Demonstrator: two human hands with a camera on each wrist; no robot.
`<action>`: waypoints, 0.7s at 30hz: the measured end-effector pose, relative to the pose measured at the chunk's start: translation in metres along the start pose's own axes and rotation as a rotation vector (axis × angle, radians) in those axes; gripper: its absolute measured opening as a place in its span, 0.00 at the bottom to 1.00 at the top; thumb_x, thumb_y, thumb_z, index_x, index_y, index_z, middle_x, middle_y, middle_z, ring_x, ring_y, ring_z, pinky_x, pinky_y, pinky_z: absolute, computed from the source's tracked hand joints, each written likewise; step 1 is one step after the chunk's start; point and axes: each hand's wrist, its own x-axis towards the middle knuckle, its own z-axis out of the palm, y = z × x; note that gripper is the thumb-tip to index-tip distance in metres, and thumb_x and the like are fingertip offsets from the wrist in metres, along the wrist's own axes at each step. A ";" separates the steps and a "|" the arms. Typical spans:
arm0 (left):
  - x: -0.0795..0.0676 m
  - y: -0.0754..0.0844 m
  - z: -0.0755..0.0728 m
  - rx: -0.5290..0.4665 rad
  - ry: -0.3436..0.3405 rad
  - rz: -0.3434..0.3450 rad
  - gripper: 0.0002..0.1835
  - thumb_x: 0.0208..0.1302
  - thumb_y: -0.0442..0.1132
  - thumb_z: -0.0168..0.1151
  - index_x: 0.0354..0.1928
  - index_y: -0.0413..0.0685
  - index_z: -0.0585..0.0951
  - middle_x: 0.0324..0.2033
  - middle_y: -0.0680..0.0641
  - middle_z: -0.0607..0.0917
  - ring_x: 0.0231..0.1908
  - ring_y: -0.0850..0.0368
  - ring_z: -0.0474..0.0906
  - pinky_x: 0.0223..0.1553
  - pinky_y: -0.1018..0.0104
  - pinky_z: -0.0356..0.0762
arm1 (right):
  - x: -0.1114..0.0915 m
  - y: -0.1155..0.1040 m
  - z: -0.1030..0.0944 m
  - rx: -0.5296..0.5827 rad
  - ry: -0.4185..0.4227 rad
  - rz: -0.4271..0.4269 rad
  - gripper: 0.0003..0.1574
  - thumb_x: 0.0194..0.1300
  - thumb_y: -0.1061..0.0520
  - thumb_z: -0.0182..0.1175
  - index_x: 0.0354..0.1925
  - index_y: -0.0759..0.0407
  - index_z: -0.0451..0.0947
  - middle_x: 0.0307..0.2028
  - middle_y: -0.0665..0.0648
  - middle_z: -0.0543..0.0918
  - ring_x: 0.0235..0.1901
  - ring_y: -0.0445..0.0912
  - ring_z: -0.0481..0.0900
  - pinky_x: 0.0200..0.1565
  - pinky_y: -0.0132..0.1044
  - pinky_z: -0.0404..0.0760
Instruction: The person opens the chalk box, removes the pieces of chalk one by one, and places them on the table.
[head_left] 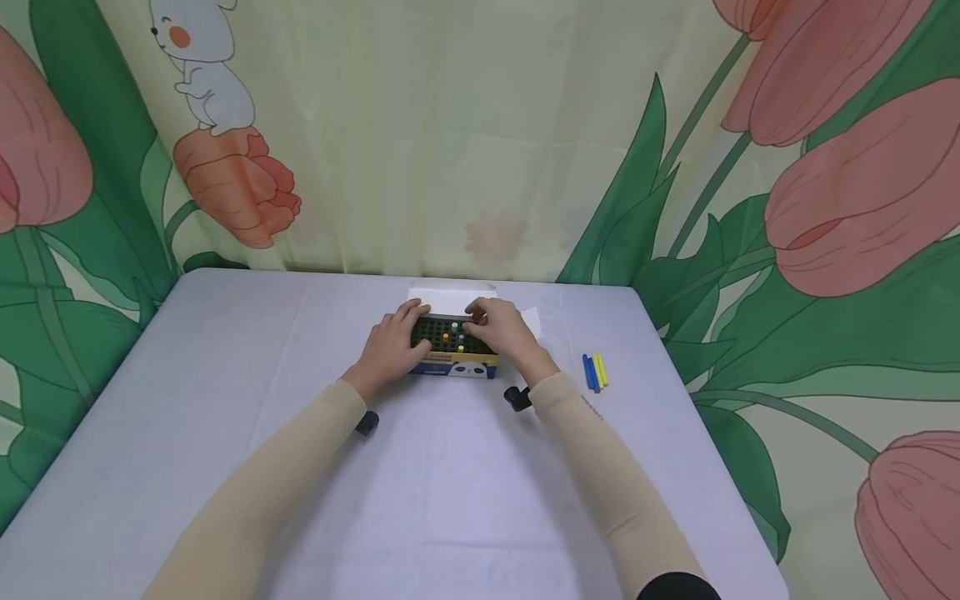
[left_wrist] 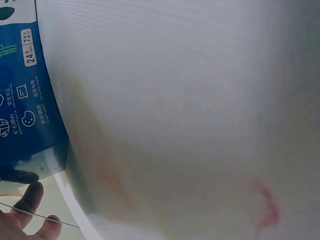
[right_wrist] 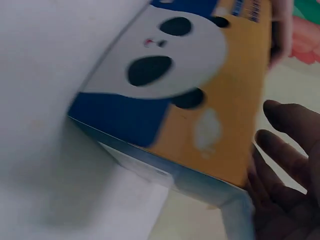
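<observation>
A chalk box (head_left: 442, 365), blue and orange with a panda face, stands at the table's far middle. Its black grid (head_left: 431, 332) faces up, with several coloured chalk ends showing in the holes. My left hand (head_left: 392, 346) grips the box's left end, the thumb over the grid. Above the right half, my right hand (head_left: 504, 329) has bent fingers and seems to pinch a slim dark stick of chalk (head_left: 476, 320), small and partly hidden. In the right wrist view, fingers (right_wrist: 287, 150) curve beside the box's end. Left fingertips (left_wrist: 32, 195) show near the box in the left wrist view.
Several blue and yellow chalk sticks (head_left: 595, 372) lie on the white-covered table (head_left: 420, 500), right of my right hand. White paper (head_left: 450, 293) lies behind the box. A flowered curtain (head_left: 420, 150) hangs beyond the table's far edge.
</observation>
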 end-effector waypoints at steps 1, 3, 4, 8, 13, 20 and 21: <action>0.000 0.000 0.000 -0.001 0.002 0.004 0.35 0.58 0.53 0.49 0.71 0.59 0.60 0.71 0.50 0.57 0.58 0.40 0.66 0.55 0.39 0.64 | 0.000 0.001 0.003 -0.009 -0.003 0.004 0.20 0.63 0.48 0.62 0.52 0.52 0.79 0.45 0.50 0.81 0.42 0.44 0.78 0.41 0.36 0.79; 0.000 0.000 0.000 -0.002 0.006 0.009 0.35 0.58 0.54 0.49 0.70 0.59 0.61 0.71 0.50 0.57 0.58 0.40 0.66 0.55 0.39 0.64 | -0.001 0.003 0.008 -0.032 0.008 0.007 0.19 0.63 0.49 0.62 0.50 0.53 0.80 0.43 0.51 0.80 0.40 0.44 0.77 0.40 0.36 0.78; 0.001 0.000 0.000 -0.001 0.008 0.013 0.35 0.58 0.53 0.49 0.70 0.59 0.61 0.71 0.50 0.57 0.58 0.40 0.66 0.55 0.39 0.65 | -0.002 0.004 0.009 -0.035 0.022 0.015 0.18 0.62 0.49 0.62 0.50 0.53 0.80 0.43 0.52 0.79 0.40 0.44 0.77 0.40 0.36 0.78; 0.000 0.001 0.001 -0.001 0.009 0.016 0.35 0.58 0.54 0.49 0.70 0.59 0.61 0.71 0.50 0.58 0.58 0.40 0.67 0.55 0.39 0.65 | -0.004 0.007 0.012 -0.058 0.094 0.036 0.17 0.61 0.49 0.64 0.47 0.54 0.80 0.40 0.53 0.75 0.37 0.44 0.75 0.39 0.36 0.77; -0.001 0.002 0.000 -0.007 0.011 0.003 0.35 0.58 0.53 0.49 0.70 0.58 0.61 0.71 0.49 0.58 0.59 0.40 0.66 0.56 0.40 0.64 | -0.006 0.011 0.013 -0.116 0.098 -0.002 0.10 0.62 0.52 0.64 0.40 0.54 0.82 0.37 0.51 0.76 0.36 0.44 0.76 0.38 0.35 0.78; -0.001 0.000 0.003 0.025 0.027 -0.002 0.35 0.58 0.53 0.48 0.70 0.58 0.61 0.71 0.49 0.58 0.58 0.40 0.67 0.55 0.40 0.65 | -0.007 0.015 0.011 -0.183 0.133 -0.022 0.08 0.62 0.58 0.63 0.41 0.52 0.83 0.39 0.51 0.79 0.41 0.46 0.75 0.45 0.38 0.75; -0.001 0.000 0.003 0.022 0.029 -0.002 0.35 0.58 0.53 0.48 0.70 0.58 0.61 0.71 0.49 0.58 0.58 0.40 0.67 0.55 0.39 0.65 | -0.007 0.016 0.011 -0.208 0.152 -0.027 0.08 0.61 0.58 0.63 0.40 0.52 0.83 0.39 0.51 0.80 0.41 0.46 0.74 0.46 0.40 0.73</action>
